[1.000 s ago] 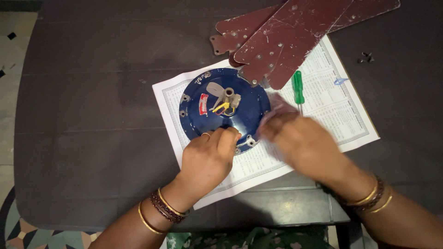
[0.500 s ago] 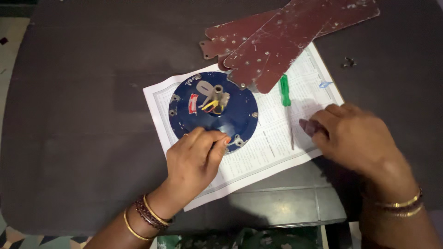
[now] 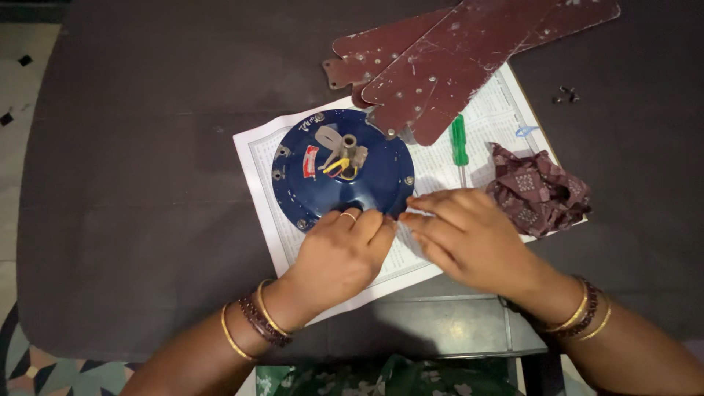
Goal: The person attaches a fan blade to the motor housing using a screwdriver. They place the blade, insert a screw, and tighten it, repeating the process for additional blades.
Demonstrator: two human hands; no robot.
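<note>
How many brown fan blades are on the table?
2 for sure: the top blade lies slanted above the blue fan motor, and a second blade pokes out beneath it on the left. More could be hidden underneath.

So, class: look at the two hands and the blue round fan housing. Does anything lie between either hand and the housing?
Nothing visible does. The left hand and the right hand both rest their fingertips on the near rim of the blue fan housing. The screwdriver and crumpled cloth lie off to the right.
</note>
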